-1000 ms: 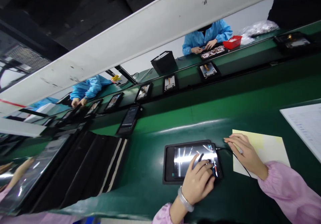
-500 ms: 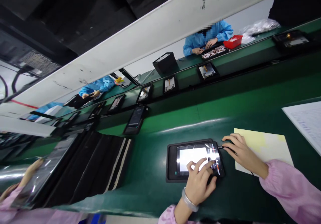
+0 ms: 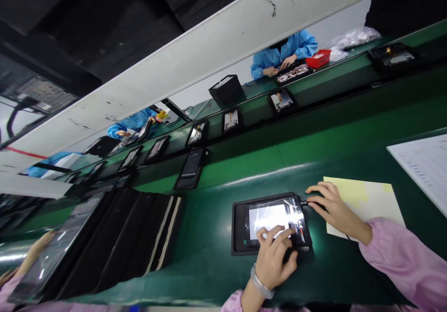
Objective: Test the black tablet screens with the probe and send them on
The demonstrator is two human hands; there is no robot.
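A tablet (image 3: 256, 219) with a lit screen lies tilted in a shallow black tray (image 3: 239, 237) on the green bench. My left hand (image 3: 274, 258), with a pale bangle at the wrist, is over the lower right of the screen. Its fingers are spread and bent, and a fingertip is at or just above the glass; contact is unclear. At the tablet's right edge, my right hand (image 3: 333, 209) pinches a dark cable plug (image 3: 303, 203) between thumb and finger. The hand mostly hides the cable behind it.
Yellowish paper (image 3: 377, 205) lies under my right wrist, and a printed sheet (image 3: 422, 163) is further right. A black padded stack (image 3: 122, 237) stands at left. Another dark device (image 3: 190, 167) lies beyond it. Trays with tablet parts (image 3: 231, 119) line the back; people in blue sit behind.
The view has shifted slightly. My left hand has moved a little down the screen, and the screen's right side looks darker. My right hand keeps its pinch at the plug.
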